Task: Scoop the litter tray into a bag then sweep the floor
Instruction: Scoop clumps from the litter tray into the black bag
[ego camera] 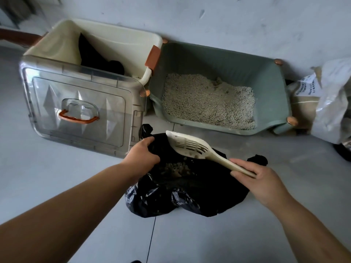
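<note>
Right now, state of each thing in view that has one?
Black plastic bag: mouth open on the floor, litter clumps inside.
Cream slotted plastic scoop: tilted over the bag, nearly empty.
Green plastic litter tray: uncovered, grey litter inside.
Cream plastic box: open at the top.
Clear plastic lid with orange handle: not covering the box.
Left hand: grips the bag's rim.
Right hand: pinches the scoop's handle.

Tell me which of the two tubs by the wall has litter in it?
The green tub on the right: grey litter covers its floor. The cream tub holds something black.
</note>
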`<state>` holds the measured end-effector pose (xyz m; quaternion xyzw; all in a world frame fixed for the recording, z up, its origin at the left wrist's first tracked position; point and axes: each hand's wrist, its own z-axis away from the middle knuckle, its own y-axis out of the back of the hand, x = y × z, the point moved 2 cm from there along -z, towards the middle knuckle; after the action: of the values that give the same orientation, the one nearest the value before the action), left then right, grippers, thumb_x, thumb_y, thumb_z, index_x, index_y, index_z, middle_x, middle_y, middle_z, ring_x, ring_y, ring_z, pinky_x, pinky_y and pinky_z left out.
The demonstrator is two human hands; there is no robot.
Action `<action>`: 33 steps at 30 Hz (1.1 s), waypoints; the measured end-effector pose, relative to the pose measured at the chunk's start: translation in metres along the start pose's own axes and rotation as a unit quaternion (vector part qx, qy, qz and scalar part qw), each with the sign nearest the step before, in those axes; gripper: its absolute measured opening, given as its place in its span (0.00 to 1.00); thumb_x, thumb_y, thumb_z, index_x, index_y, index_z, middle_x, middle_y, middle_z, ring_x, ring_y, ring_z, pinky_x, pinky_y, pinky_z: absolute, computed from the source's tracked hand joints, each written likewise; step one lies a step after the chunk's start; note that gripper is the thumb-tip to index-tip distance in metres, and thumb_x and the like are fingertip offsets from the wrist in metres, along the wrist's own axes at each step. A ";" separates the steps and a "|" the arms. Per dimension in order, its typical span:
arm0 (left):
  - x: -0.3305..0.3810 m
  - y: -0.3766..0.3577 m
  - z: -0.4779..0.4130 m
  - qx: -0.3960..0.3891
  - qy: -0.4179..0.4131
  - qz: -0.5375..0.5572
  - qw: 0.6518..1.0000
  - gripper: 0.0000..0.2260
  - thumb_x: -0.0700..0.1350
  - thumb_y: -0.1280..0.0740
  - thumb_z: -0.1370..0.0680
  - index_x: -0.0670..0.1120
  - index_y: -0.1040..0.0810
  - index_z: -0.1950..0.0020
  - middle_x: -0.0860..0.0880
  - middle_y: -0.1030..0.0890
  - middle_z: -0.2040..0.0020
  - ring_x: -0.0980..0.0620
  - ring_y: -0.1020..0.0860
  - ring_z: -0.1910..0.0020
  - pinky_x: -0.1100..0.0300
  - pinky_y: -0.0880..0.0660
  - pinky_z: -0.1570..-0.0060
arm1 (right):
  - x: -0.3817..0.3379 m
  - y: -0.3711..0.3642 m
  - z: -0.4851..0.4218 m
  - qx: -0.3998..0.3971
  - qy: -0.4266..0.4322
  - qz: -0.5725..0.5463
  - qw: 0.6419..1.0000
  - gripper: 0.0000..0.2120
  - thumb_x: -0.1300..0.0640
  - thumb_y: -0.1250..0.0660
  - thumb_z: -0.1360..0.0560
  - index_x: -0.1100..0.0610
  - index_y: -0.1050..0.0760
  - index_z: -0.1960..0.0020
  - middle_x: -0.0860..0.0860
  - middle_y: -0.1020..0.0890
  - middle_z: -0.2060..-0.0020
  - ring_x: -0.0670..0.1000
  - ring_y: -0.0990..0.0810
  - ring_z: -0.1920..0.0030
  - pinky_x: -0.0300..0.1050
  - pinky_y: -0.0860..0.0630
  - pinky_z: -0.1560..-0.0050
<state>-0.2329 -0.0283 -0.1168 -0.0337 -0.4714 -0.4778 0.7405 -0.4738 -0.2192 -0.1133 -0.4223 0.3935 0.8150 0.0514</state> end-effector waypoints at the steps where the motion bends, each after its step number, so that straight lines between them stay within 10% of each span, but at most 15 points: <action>1: 0.000 0.000 0.000 -0.002 -0.001 -0.001 1.000 0.32 0.33 0.35 0.27 0.48 0.37 0.24 0.46 0.23 0.43 0.49 0.20 0.54 0.61 0.23 0.59 | -0.001 -0.002 0.001 0.007 0.011 0.007 1.000 0.17 0.52 0.26 0.29 0.31 0.22 0.49 0.38 0.17 0.57 0.37 0.20 0.55 0.31 0.27 0.53; 9: -0.002 0.001 0.000 -0.009 0.010 -0.004 1.000 0.33 0.33 0.34 0.26 0.48 0.38 0.23 0.43 0.22 0.43 0.52 0.22 0.62 0.65 0.27 0.66 | -0.009 -0.008 0.004 0.025 0.054 0.058 0.997 0.18 0.55 0.26 0.29 0.33 0.22 0.47 0.45 0.22 0.63 0.45 0.22 0.63 0.34 0.30 0.64; 16: -0.003 0.003 -0.001 -0.006 0.015 -0.007 1.000 0.33 0.33 0.34 0.27 0.47 0.38 0.23 0.45 0.22 0.44 0.49 0.20 0.55 0.60 0.23 0.58 | -0.021 -0.005 0.003 0.015 0.019 -0.069 0.997 0.15 0.58 0.27 0.28 0.40 0.19 0.47 0.41 0.15 0.59 0.40 0.17 0.58 0.28 0.25 0.57; 20: -0.001 0.002 0.000 -0.013 0.005 -0.011 1.000 0.33 0.33 0.34 0.27 0.46 0.38 0.23 0.46 0.22 0.45 0.49 0.20 0.53 0.60 0.22 0.56 | -0.032 -0.005 -0.003 0.018 -0.019 -0.150 0.988 0.12 0.58 0.30 0.25 0.42 0.19 0.48 0.45 0.19 0.69 0.41 0.25 0.71 0.32 0.29 0.68; 33: 0.003 -0.008 -0.005 -0.037 -0.007 -0.013 0.999 0.34 0.33 0.34 0.27 0.50 0.38 0.23 0.47 0.22 0.42 0.53 0.19 0.56 0.66 0.24 0.62 | -0.072 0.005 -0.125 0.034 -0.246 -0.492 0.835 0.09 0.64 0.48 0.19 0.59 0.29 0.48 0.57 0.27 0.62 0.42 0.32 0.81 0.30 0.43 0.86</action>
<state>-0.2350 -0.0368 -0.1209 -0.0579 -0.4591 -0.5042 0.7291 -0.3486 -0.2903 -0.0997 -0.3441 0.1363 0.7452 0.5547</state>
